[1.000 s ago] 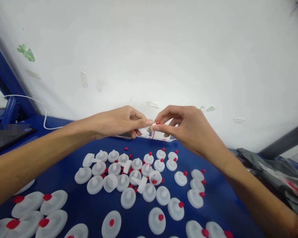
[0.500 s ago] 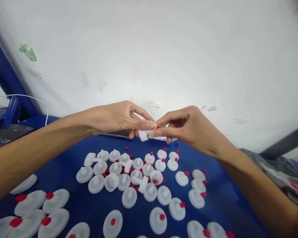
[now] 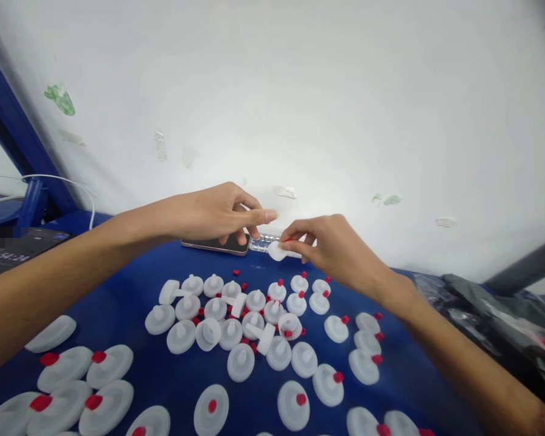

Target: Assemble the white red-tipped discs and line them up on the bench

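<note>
Parting now: the left hand (image 3: 218, 215) has let go, fingers loose and empty above the phone (image 3: 215, 244), while the right hand (image 3: 331, 245), fingers pinched on the red-tipped white cap (image 3: 279, 250), carries it down toward the desk's (image 3: 131, 297) far edge, apparently assembled.

White scuffed wall (image 3: 300, 91), blue table (image 3: 127, 309)

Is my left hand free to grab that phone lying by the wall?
Probably yes. The left hand hovers right over the phone, fingers spread and holding nothing, with nothing between them. The right hand, pinching a white piece, is off to the side.
</note>
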A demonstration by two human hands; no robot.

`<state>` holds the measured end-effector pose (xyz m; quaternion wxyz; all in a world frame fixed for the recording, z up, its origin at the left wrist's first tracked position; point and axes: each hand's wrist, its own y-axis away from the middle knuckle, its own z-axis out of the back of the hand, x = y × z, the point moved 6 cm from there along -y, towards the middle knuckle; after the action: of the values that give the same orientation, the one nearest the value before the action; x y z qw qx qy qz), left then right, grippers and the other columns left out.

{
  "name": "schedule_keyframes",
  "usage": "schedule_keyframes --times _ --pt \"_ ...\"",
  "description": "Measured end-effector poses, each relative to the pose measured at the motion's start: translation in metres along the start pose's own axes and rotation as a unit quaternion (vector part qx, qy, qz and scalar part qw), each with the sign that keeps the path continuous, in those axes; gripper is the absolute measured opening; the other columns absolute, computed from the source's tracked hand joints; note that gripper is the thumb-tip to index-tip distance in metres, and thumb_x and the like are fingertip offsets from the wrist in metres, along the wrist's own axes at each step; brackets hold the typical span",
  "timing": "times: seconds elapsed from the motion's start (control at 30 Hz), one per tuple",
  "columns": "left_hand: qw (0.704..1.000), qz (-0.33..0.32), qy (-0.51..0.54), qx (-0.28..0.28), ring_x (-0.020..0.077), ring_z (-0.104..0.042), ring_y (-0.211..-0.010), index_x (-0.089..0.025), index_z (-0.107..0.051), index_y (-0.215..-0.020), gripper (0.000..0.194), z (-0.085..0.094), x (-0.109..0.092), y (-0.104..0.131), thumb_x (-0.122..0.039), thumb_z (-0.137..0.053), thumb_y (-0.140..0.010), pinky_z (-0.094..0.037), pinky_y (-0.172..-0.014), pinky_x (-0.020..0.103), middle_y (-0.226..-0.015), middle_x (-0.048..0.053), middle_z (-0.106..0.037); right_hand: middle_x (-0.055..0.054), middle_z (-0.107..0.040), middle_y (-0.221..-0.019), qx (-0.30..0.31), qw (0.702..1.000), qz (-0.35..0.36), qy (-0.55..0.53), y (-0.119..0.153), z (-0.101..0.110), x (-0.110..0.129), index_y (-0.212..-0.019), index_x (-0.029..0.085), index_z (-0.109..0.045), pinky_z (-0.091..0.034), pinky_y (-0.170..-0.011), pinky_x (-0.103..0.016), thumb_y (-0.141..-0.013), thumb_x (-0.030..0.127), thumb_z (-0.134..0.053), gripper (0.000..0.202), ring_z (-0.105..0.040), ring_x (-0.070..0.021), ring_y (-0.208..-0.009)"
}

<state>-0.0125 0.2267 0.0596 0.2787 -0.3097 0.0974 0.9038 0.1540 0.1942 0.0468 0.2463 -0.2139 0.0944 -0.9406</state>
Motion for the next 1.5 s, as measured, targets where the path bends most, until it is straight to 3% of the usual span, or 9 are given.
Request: schedule_keyframes --times 0.27,0.37,0.47,0.6,0.67,0.77,1.0,1.27,1.5 --pt "0.992 -0.064 -0.057 -0.094 0.0143 -0.067 -0.064 -0.019 -0.076 -0.088 0.031 0.034 0.008 0.005 -0.043 -0.057 -0.091 -0.046 -0.053 0.024 -0.082 0.004 -0.077 -0.002 -0.076 -0.083 0.112 0.972 0.015 0.204 -0.011 -0.05 -0.015 -0.088 0.027 -0.077 -0.037 -0.06 -0.028 -0.091 0.027 -0.069 0.008 -0.068 -0.0205 -0.078" --pt "0.979 -0.079 -0.086 -0.165 0.013 -0.062 -0.059 -0.018 -0.075 -0.085 0.031 0.047 0.022 0.012 -0.038 -0.054 -0.093 -0.044 -0.052 0.024 -0.074 0.003 -0.075 -0.002 -0.076 -0.084 0.153 0.965 0.019 0.21 -0.017 -0.057 -0.017 -0.089 0.028 -0.077 -0.037 -0.059 -0.028 -0.087 0.033 -0.073 0.007 -0.069 -0.021 -0.078" --pt "0.968 -0.075 -0.112 -0.213 0.012 -0.059 -0.056 -0.018 -0.074 -0.082 0.032 0.053 0.043 0.022 -0.038 -0.052 -0.095 -0.041 -0.051 0.024 -0.067 0.001 -0.072 -0.002 -0.077 -0.081 0.168 0.964 0.023 0.207 -0.023 -0.051 -0.017 -0.102 0.028 -0.076 -0.037 -0.059 -0.029 -0.083 0.05 -0.075 0.028 -0.069 -0.0217 -0.074" --pt "0.945 -0.095 -0.177 -0.259 0.0106 -0.058 -0.055 -0.018 -0.068 -0.076 0.038 0.058 0.072 0.044 -0.037 -0.045 -0.1 -0.041 -0.054 0.022 -0.062 -0.001 -0.067 -0.001 -0.077 -0.082 0.068 0.97 0.054 0.229 -0.03 -0.016 -0.016 -0.1 0.028 -0.075 -0.035 -0.057 -0.029 -0.096 0.056 -0.054 0.035 -0.067 -0.0198 -0.069" --pt "0.866 -0.149 -0.326 -0.349 0.0097 -0.049 -0.047 -0.018 -0.059 -0.066 0.042 0.061 0.078 0.064 -0.03 -0.039 -0.101 -0.037 -0.053 0.024 -0.054 -0.002 -0.057 -0.002 -0.075 -0.077 -0.015 0.957 0.082 0.276 -0.032 0.009 -0.022 -0.09 0.024 -0.073 -0.03 -0.055 -0.028 -0.102 0.05 -0.044 0.04 -0.062 -0.0173 -0.062" --pt "0.816 -0.174 -0.375 -0.404 0.0119 -0.04 -0.047 -0.02 -0.048 -0.056 0.041 0.058 0.099 0.086 -0.025 -0.044 -0.096 -0.029 -0.052 0.029 -0.051 -0.001 -0.046 -0.004 -0.064 -0.062 -0.142 0.907 0.124 0.376 -0.028 0.045 -0.044 -0.067 0.019 -0.063 -0.019 -0.051 -0.029 -0.103 0.042 -0.038 0.049 -0.05 -0.0143 -0.054" --pt "0.781 -0.219 -0.434 -0.391 0.013 -0.045 -0.05 -0.019 -0.055 -0.06 0.033 0.029 0.131 0.104 -0.02 -0.052 -0.093 -0.029 -0.051 0.029 -0.053 -0.002 -0.048 -0.003 -0.055 -0.062 -0.33 0.831 0.106 0.435 -0.006 0.102 -0.12 -0.062 0.019 -0.045 -0.018 -0.052 -0.029 -0.094 0.032 -0.048 0.035 -0.046 -0.0133 -0.061" --pt "0.785 -0.241 -0.457 -0.343 0.0131 -0.046 -0.052 -0.021 -0.055 -0.062 0.033 0.014 0.14 0.101 -0.022 -0.052 -0.095 -0.031 -0.053 0.029 -0.054 -0.003 -0.049 -0.004 -0.044 -0.058 -0.432 0.81 0.046 0.395 0.012 0.109 -0.151 -0.063 0.024 -0.025 -0.017 -0.053 -0.033 -0.093 0.025 -0.038 0.033 -0.038 -0.0161 -0.06" --pt "0.808 -0.213 -0.424 -0.348 0.0134 -0.045 -0.051 -0.021 -0.057 -0.068 0.032 0.007 0.151 0.096 -0.021 -0.047 -0.099 -0.031 -0.053 0.029 -0.056 -0.003 -0.05 0.0 -0.035 -0.051 -0.396 0.852 0.022 0.341 0.039 0.064 -0.171 -0.058 0.025 -0.024 -0.017 -0.052 -0.032 -0.091 0.027 -0.042 0.038 -0.031 -0.0143 -0.051"
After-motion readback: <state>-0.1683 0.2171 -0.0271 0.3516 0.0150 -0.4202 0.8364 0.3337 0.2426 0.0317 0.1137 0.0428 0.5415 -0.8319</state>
